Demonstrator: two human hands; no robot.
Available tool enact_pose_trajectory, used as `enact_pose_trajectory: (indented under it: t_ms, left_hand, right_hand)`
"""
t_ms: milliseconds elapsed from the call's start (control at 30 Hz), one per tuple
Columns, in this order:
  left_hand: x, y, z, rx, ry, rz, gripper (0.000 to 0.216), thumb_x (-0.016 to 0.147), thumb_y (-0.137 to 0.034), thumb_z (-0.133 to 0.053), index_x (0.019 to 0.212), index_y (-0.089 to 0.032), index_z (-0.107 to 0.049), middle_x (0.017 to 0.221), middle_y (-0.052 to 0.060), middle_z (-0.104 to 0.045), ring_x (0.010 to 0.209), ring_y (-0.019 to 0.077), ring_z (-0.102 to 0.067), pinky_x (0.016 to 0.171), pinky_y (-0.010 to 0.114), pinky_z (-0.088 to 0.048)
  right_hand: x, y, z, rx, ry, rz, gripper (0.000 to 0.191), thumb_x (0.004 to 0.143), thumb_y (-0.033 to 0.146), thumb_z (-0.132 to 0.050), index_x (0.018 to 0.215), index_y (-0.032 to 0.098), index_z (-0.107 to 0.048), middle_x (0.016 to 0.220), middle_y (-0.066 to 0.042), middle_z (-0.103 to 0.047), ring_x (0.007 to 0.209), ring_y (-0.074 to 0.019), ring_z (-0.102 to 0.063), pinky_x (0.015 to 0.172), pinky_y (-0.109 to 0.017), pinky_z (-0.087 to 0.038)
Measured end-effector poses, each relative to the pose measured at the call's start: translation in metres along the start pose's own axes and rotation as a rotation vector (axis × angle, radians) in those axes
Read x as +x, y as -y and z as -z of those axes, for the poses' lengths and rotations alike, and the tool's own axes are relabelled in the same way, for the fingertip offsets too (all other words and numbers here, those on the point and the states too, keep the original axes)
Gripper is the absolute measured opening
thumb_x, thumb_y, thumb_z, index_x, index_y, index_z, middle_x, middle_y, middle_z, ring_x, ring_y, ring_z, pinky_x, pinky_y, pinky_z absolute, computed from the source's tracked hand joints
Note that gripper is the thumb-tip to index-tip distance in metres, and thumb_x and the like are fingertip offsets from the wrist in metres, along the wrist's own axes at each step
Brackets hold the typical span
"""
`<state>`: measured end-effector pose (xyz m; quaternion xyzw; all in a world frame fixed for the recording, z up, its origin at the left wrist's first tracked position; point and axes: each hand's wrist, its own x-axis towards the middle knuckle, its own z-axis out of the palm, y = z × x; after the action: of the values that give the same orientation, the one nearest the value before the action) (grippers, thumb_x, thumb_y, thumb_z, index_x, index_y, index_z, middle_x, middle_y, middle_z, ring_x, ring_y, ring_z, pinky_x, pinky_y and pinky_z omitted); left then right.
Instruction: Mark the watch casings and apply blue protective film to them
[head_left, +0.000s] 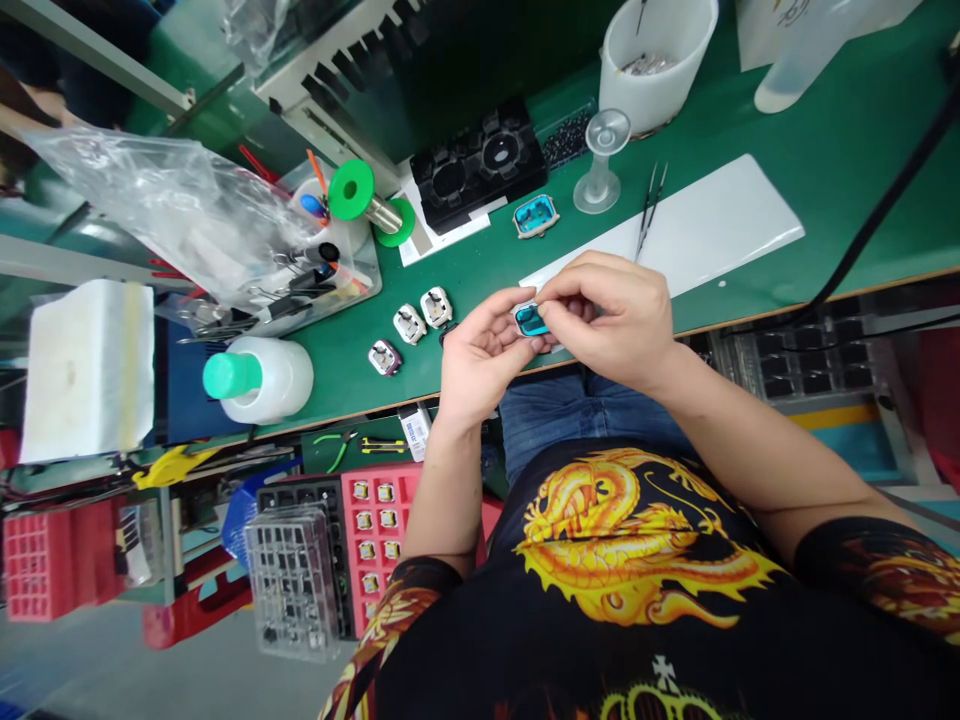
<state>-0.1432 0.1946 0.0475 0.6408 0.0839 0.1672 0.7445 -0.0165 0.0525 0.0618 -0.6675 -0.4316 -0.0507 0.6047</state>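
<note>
My left hand (pixel 480 355) and my right hand (pixel 611 315) meet over the front edge of the green mat (pixel 825 150). Both pinch one small part with a teal window (pixel 531 319), held between the fingertips. My left fingers curl under it; my right fingers close over its right side and hide part of it. A second teal-windowed part (pixel 536 215) lies on the mat further back. Three small silver parts (pixel 411 325) lie on the mat to the left of my left hand.
A white sheet (pixel 705 230) with tweezers (pixel 649 205) lies behind my hands. Also on the mat: a black fixture (pixel 480 160), green solder spools (pixel 352 190), a white tub (pixel 660 60), a bottle with green cap (pixel 259 378) and a tool tray under a plastic bag (pixel 180 210). Red part trays (pixel 375 540) sit below the bench.
</note>
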Motion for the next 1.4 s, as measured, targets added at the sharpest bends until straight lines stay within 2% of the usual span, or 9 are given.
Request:
enact_pose_trajectory:
  t_ms: [800, 1067, 1400]
  left_hand:
    - [0.0003, -0.0025, -0.0005, -0.014, -0.009, 0.018, 0.048, 0.089, -0.034, -0.094, 0.133, -0.027, -0.076, 0.119, 0.004, -0.08, 0.093, 0.0165, -0.081, 0.089, 0.032, -0.073]
    - [-0.0001, -0.0023, -0.0004, -0.006, -0.019, 0.041, 0.049, 0.089, -0.034, -0.094, 0.133, -0.027, -0.076, 0.117, 0.004, -0.08, 0.095, 0.0171, -0.08, 0.091, 0.034, -0.073]
    - [0.0001, -0.0015, 0.0004, 0.0, -0.018, 0.033, 0.051, 0.088, -0.035, -0.095, 0.134, -0.025, -0.076, 0.114, 0.005, -0.081, 0.094, 0.017, -0.08, 0.09, 0.033, -0.072]
  right_hand:
    - [0.0004, -0.0016, -0.0003, 0.016, -0.019, 0.058, 0.014, 0.093, 0.012, -0.066, 0.087, 0.019, -0.077, 0.081, 0.0, -0.072, 0.067, -0.0119, -0.06, 0.065, -0.028, -0.048]
    - [0.0002, -0.0001, -0.0002, -0.022, -0.004, 0.025, 0.016, 0.096, 0.016, -0.064, 0.086, 0.021, -0.077, 0.082, -0.001, -0.074, 0.067, -0.0133, -0.059, 0.067, -0.03, -0.05]
    - [0.0, -0.001, -0.0013, -0.005, -0.022, 0.066, 0.015, 0.097, 0.016, -0.065, 0.087, 0.02, -0.077, 0.083, -0.001, -0.073, 0.068, -0.0134, -0.06, 0.068, -0.029, -0.051]
